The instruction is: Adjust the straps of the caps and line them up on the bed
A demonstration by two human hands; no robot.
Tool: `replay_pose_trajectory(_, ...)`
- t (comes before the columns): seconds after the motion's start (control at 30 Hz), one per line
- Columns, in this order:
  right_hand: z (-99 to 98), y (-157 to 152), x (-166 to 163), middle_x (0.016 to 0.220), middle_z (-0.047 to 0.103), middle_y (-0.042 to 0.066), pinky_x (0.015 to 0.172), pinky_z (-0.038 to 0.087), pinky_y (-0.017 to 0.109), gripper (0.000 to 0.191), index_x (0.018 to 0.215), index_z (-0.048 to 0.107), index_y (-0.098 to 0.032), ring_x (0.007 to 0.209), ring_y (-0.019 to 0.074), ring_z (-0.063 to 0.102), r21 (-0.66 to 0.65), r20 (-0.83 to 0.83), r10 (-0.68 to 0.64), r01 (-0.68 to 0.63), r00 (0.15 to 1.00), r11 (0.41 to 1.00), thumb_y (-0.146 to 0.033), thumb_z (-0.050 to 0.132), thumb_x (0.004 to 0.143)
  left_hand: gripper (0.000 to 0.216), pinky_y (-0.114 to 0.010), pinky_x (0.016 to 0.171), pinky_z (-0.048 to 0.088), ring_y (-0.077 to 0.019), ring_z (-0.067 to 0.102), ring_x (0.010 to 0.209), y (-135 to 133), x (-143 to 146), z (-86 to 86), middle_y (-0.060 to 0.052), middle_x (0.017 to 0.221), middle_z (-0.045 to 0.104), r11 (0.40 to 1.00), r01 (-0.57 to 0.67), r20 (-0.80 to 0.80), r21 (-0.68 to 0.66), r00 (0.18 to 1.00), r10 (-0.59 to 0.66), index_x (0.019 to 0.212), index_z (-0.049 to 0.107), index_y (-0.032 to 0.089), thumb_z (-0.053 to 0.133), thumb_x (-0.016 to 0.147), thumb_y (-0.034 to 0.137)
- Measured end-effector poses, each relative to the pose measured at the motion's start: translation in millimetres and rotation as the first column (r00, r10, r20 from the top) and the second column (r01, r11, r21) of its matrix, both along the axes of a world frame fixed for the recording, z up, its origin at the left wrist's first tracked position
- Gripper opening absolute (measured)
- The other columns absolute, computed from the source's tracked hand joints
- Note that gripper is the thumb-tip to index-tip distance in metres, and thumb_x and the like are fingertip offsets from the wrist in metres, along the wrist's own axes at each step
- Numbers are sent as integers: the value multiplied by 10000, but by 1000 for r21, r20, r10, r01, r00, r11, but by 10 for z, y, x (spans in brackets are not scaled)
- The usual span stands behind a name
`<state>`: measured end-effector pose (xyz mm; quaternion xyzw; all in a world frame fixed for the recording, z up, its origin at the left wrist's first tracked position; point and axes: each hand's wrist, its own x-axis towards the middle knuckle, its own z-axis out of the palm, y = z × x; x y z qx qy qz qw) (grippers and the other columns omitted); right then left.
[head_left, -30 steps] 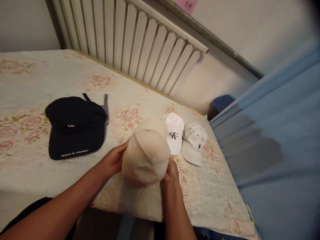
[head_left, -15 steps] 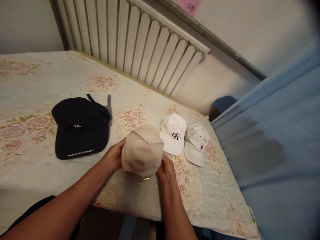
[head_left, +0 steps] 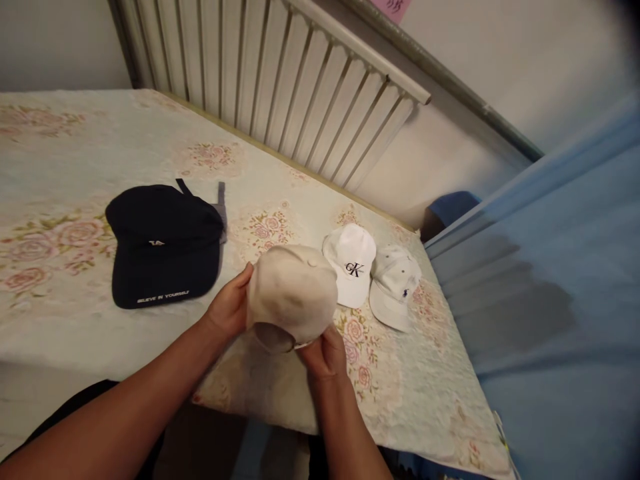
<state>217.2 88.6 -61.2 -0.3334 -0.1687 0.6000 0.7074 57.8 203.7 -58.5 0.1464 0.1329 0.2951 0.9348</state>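
Note:
A cream baseball cap (head_left: 295, 290) is held up between my two hands, its back opening and strap turned toward me. My left hand (head_left: 233, 303) grips its left edge, thumb up along the side. At the lower right, by the strap, my right hand (head_left: 325, 350) has hold of the rim, with most of its fingers hidden under the cap. To the left lies a black baseball cap (head_left: 165, 247) with white lettering on its brim. Just beyond on the right sit a white CK cap (head_left: 355, 263) and an off-white cap (head_left: 395, 287) with a small dark emblem, side by side.
A floral cloth (head_left: 200, 120) covers the surface under the caps. Along the back stands a white slatted radiator (head_left: 280, 80). A blue curtain (head_left: 565, 267) hangs at the right, with a dark blue object (head_left: 450, 210) partly behind it.
The cream cap has tipped and turned, so its back opening now shows more. My right hand has shifted left and under the rim, near the strap. The other caps lie as before.

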Motion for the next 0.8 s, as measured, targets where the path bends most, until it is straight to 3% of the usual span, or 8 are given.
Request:
replay_pose_trajectory(0.13, 57, 78, 134, 1131, 721, 61, 1109, 367, 433, 421, 1097, 658, -189, 1150, 211, 613, -18, -52, -116, 115, 992, 993, -291, 735, 695, 517, -384, 971, 463, -290, 649, 1056, -198, -14, 125, -84, 987, 751, 993, -42, 91, 111, 995, 32, 1077, 682, 154, 731, 711, 516)
replay_pose_trajectory(0.3, 19, 87, 229, 1036, 751, 57, 1088, 387, 442, 354, 1051, 679, -198, 1130, 210, 622, -80, -73, -172, 167, 982, 983, -283, 711, 710, 567, -375, 995, 422, -295, 608, 1108, -387, 9, 192, -99, 1080, 726, 933, 85, 42, 349, 993, -106, 1087, 705, 172, 864, 574, 356)
replay_pose_trajectory(0.4, -8, 91, 250, 993, 761, 43, 1084, 396, 414, 313, 1013, 690, -196, 1102, 200, 636, -90, -75, -166, 159, 983, 983, -276, 705, 711, 641, -395, 1028, 390, -286, 607, 1110, -418, 50, 139, -131, 1121, 707, 902, 132, 45, 410, 985, -165, 1151, 676, 144, 875, 566, 316)
replay_pose_trajectory(0.63, 102, 36, 213, 1105, 730, 51, 1107, 362, 422, 321, 1032, 679, -216, 1168, 197, 597, -51, -49, -161, 158, 986, 986, -364, 695, 747, 372, -391, 1019, 411, -272, 598, 1147, -352, 119, 112, -93, 1119, 712, 958, -7, 60, 288, 998, -11, 1131, 677, 183, 722, 775, 282)
replay_pose_trajectory(0.8, 205, -91, 154, 1089, 730, 17, 995, 470, 459, 496, 1041, 656, -264, 1089, 226, 638, 13, -34, -37, 38, 999, 999, -327, 827, 579, 286, -341, 942, 477, -241, 667, 1007, -265, 110, 138, -80, 997, 748, 981, -82, 33, 176, 996, 77, 1053, 697, 146, 694, 794, 266)
